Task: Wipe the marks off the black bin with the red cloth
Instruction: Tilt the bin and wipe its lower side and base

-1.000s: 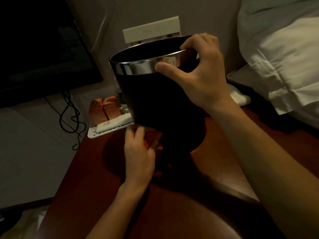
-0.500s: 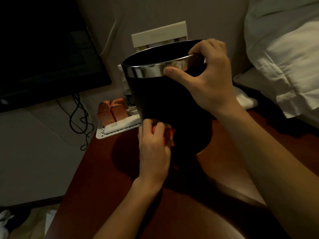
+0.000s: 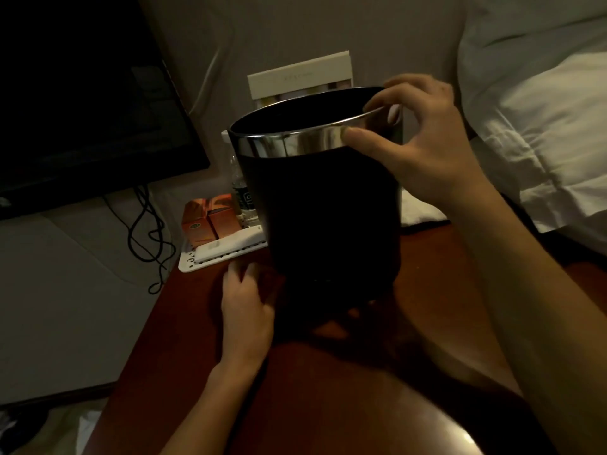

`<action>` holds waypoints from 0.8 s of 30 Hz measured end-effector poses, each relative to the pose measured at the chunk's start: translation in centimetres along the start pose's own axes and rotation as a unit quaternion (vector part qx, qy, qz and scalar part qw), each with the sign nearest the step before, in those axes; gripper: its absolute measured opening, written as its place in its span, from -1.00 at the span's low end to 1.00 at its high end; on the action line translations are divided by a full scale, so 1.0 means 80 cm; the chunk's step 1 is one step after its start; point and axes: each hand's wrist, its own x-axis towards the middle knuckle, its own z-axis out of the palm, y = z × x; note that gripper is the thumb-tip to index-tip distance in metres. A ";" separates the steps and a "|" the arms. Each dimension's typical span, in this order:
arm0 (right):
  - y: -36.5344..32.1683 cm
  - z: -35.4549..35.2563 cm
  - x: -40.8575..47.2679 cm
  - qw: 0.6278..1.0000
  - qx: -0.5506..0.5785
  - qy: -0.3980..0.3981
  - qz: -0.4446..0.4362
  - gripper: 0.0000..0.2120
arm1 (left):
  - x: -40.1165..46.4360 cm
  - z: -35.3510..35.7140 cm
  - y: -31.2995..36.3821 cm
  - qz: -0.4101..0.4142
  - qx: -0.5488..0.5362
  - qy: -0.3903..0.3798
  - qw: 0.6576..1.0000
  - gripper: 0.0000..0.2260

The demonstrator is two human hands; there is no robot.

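The right hand (image 3: 423,159) is pinching the chrome rim (image 3: 295,142) of the black bin (image 3: 331,224), thumb outside and fingers (image 3: 384,96) hooked inside, likely tilting it on the worktop (image 3: 203,339) to expose its lower wall. The left hand (image 3: 246,310) is reaching low beside the bin's base, fingers curled, presumably pressing the red cloth there, though the cloth itself is hidden.
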 end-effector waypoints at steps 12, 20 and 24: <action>-0.024 0.041 -0.009 0.998 -0.010 0.054 -0.026 -0.58 | -0.009 0.013 0.061 0.110 -0.119 0.036 0.986 -0.76; -0.023 0.042 -0.009 0.997 -0.017 0.064 -0.034 -0.62 | -0.016 0.016 0.032 0.110 -0.087 -0.098 0.985 -0.65; -0.022 0.042 -0.010 0.997 -0.016 0.068 -0.040 -0.61 | 0.014 -0.013 0.072 0.122 -0.137 0.050 0.982 -0.80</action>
